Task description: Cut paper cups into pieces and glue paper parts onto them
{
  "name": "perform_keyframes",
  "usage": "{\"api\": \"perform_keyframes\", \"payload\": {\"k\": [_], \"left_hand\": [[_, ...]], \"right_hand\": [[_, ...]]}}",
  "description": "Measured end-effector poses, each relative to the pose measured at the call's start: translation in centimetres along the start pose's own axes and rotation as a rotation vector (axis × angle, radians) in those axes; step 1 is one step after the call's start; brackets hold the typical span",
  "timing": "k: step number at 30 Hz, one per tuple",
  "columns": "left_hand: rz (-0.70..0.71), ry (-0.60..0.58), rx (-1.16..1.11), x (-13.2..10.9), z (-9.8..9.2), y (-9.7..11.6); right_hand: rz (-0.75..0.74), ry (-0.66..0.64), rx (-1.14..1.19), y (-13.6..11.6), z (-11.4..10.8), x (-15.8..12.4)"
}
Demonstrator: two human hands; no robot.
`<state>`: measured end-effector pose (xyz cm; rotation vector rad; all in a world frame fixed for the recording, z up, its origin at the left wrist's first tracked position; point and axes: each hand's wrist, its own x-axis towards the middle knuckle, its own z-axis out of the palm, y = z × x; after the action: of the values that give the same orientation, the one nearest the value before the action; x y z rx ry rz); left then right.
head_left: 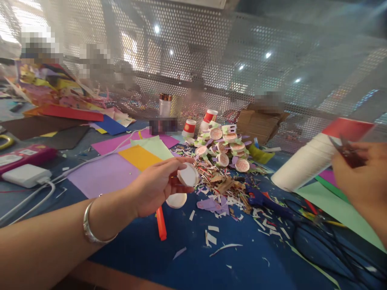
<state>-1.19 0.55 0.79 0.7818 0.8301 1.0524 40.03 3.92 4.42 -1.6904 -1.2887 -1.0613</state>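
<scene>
Between the thumb and fingers of my left hand [157, 183] is a small round white disc [188, 175]. Just below it, another white disc [176, 200] lies on the blue table, close to an orange marker [161, 223]. My right hand [363, 181], at the right edge and blurred, is closed on dark scissors [350, 152] whose blades are apart and point up and left. Beside that hand leans a tall stack of white paper cups [305, 163] with a red top cup. Several small cup pieces with speckled round faces [223, 159] are piled beyond my left hand.
Paper scraps [211, 237] litter the table [193, 270]. A blue glue gun [266, 201] and black cables [320, 241] lie right. Coloured sheets [102, 173], a white charger [26, 175] and a magenta power strip [28, 158] are left. Behind stands a perforated metal screen [193, 52].
</scene>
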Motion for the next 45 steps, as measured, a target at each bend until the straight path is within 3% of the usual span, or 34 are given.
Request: {"api": "perform_keyframes", "payload": {"k": [3, 6, 9, 12, 17, 21, 30, 36, 45], "left_hand": [[0.02, -0.041, 0.029, -0.1, 0.0, -0.2], [0.047, -0.083, 0.02, -0.2, 0.0, -0.2], [0.061, -0.122, -0.002, -0.4, 0.1, -0.2], [0.051, -0.153, -0.025, -0.5, 0.2, -0.1], [0.048, -0.201, -0.027, -0.7, 0.3, -0.3], [0.027, -0.249, 0.003, -0.9, 0.5, -0.7], [-0.022, -0.324, -0.049, -1.1, 0.8, -1.5], [0.03, -0.34, 0.114, -1.4, 0.7, -1.7], [0.001, -0.369, 0.083, -1.1, 0.6, -1.9]], "right_hand": [[0.173, -0.205, 0.348, -5.4, -2.4, -1.4], [0.129, -0.419, 0.545, -10.3, -4.4, -3.6], [0.109, -0.712, 0.828, -13.9, -6.0, -5.8], [0.089, -0.862, 0.997, -15.9, -7.1, -7.4], [0.124, -1.01, 1.06, -17.2, -7.5, -8.8], [0.2, -1.061, 1.182, -17.9, -7.6, -9.4], [0.321, -1.041, 1.288, -18.0, -7.6, -10.0], [0.337, -1.062, 1.298, -17.9, -7.8, -10.0], [0.353, -1.067, 1.317, -18.2, -7.3, -10.1]]}}
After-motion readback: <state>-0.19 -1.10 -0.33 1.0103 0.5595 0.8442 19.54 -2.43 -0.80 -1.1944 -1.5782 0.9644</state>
